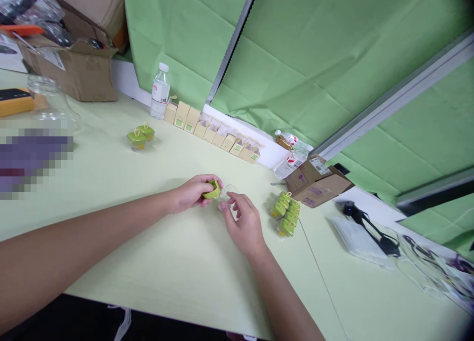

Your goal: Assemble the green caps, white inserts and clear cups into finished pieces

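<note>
Two hands at a small green-lidded container

Left hand has its grip closed around a green lid. Right hand pinches the clear container body beside it, low over the pale table. Finished green-lidded containers cluster just right; small cartons line the back edge.

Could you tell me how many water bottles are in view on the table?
2. One water bottle stands upright by the left end of the row of small boxes. The other bottle lies on its side past the row's right end, above the cardboard box. More may be hidden.
</note>
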A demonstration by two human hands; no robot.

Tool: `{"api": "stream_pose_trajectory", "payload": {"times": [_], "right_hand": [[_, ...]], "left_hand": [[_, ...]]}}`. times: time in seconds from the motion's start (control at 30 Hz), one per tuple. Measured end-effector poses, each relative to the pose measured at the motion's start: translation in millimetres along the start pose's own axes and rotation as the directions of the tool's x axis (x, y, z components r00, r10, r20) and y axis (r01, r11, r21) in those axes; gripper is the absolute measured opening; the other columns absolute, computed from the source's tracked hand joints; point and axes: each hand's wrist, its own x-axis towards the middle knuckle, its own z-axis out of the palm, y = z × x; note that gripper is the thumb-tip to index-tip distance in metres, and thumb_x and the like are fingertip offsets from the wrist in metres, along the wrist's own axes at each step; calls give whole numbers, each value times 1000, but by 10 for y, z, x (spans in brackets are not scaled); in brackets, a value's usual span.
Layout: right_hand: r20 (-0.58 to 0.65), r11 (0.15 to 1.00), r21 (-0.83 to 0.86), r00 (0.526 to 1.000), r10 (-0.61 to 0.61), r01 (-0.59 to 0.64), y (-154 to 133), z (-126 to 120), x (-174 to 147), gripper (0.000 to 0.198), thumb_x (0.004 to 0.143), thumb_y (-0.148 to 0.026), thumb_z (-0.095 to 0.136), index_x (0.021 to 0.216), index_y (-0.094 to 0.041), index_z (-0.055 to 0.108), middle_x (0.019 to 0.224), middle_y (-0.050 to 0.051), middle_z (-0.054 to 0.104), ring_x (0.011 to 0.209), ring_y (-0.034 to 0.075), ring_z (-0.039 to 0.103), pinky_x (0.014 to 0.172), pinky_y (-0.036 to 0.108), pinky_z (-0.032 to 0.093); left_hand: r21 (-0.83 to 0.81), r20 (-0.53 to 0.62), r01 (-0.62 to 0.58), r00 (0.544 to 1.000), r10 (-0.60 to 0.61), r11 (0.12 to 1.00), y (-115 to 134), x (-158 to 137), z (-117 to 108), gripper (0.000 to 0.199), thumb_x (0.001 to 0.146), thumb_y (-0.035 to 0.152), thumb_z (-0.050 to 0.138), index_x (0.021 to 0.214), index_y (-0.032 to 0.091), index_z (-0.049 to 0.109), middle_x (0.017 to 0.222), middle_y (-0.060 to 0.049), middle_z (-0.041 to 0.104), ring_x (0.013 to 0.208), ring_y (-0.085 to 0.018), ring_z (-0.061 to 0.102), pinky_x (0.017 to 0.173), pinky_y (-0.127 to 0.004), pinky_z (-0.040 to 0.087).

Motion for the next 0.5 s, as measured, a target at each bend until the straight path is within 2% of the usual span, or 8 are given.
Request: {"api": "stream_pose_trajectory", "payload": {"times": [0.13,0.3,0.4,0.5], "right_hand": [[52,989,140,998,28,-35,-62,24,-4,18,93,-31,55,104,-24,66,88,4,68,75,17,59,65,30,46],[76,943,306,991,113,-131,-85,80,-1,17,92,-33,58,101,-23,68,88,3,71,76,16,63,65,29,46],[99,889,411,980,175,-201,-75,112,5,18,90,-35,60,99,-21,67,91,4,73,79,16,64,65,28,46],[108,849,468,970,219,-244,-42,133,8,17,87,-35,63,94,-20,67,90,4,72,78,16,63,66,27,47]], "left_hand": [[-107,80,44,996,-35,993,-20,-29,56,20,70,13,52,89,18,57,85,-2,59,44,-3,36,44,-21,28],[-148,60,71,996,-62,986,-16,-48,95,28,71,15,52,98,22,55,93,-1,60,43,-1,33,43,-19,25],[-76,29,71,997,-69,995,-22,-47,103,33,71,16,51,103,24,53,99,-1,60,43,-1,35,42,-19,25],[76,8,66,998,-67,995,-44,-46,123,35,76,19,50,110,26,51,105,-2,60,45,-3,41,43,-20,28]]}}
